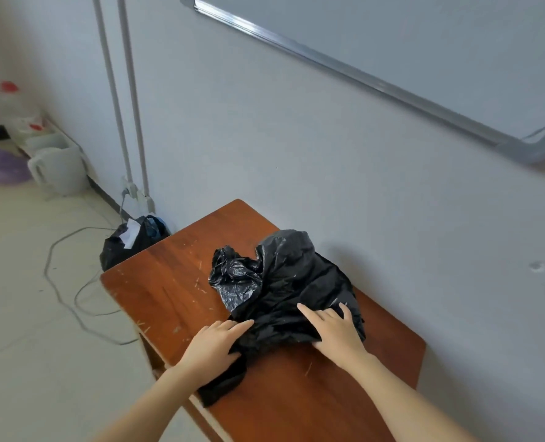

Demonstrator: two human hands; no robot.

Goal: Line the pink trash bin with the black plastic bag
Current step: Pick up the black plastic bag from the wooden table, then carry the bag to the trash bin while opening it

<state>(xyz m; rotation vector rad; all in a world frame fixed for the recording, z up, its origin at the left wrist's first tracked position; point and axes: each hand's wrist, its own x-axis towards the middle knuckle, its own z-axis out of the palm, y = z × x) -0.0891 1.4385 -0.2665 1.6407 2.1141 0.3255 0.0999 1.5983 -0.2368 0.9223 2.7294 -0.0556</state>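
A crumpled black plastic bag (pixel 283 282) lies on a brown wooden table (pixel 169 275) against the wall. My left hand (pixel 212 347) rests flat on the bag's near left edge, fingers spread. Palm down, my right hand (pixel 335 330) lies on the bag's near right part with its fingers apart. Neither hand has closed around the plastic. A strip of the bag hangs toward the table's front edge below my left wrist. No pink trash bin is in view.
On the floor left of the table stands a filled black rubbish bag (pixel 130 240). A grey cable (pixel 60 282) loops across the tiled floor. White jugs (pixel 57 169) and a purple object (pixel 0 165) sit by the far wall. A whiteboard (pixel 424 59) hangs above.
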